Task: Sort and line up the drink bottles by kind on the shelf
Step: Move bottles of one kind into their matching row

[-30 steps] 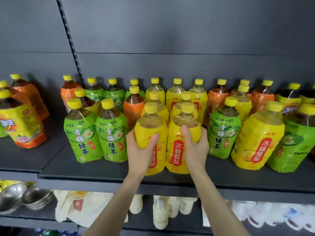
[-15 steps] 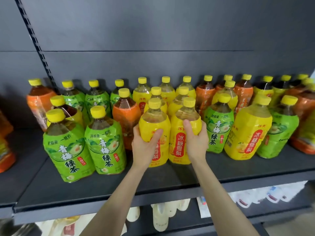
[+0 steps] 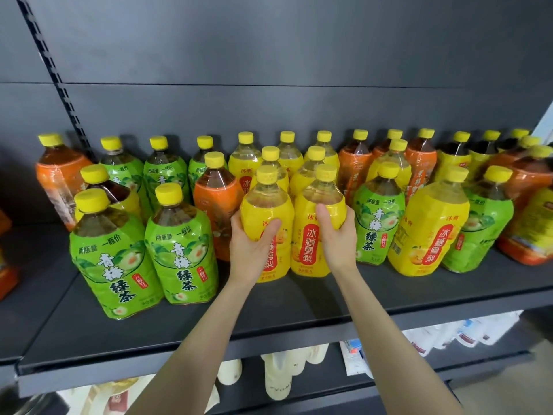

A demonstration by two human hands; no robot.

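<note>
Near the middle of the dark grey metal shelf [image 3: 269,313], two clear plastic bottles with yellow labels and yellow caps are held side by side, touching. The left bottle [image 3: 264,211] is grasped by the left hand [image 3: 253,247], thumb laid across the label and fingers curled behind. The right bottle [image 3: 309,250] is grasped likewise by the right hand [image 3: 336,238]. Whether the bases are lifted off the shelf cannot be told.

The step is judged to be the squaring-up of this pair at the head of the yellow column seen at twelve o'clock. It is best done with both bottles moved together, bases kept flat and labels turned forward.

At nine o'clock two green-labelled tea bottles [image 3: 115,265] are set further forward, and an orange-labelled bottle [image 3: 215,199] is crowded just behind the left fingers — room is tight there. At three o'clock a green-labelled bottle [image 3: 374,229] is found just beside the right hand, and beyond it a leaning yellow-labelled bottle [image 3: 428,235] is parted from its kind — a later job, probably.
</note>
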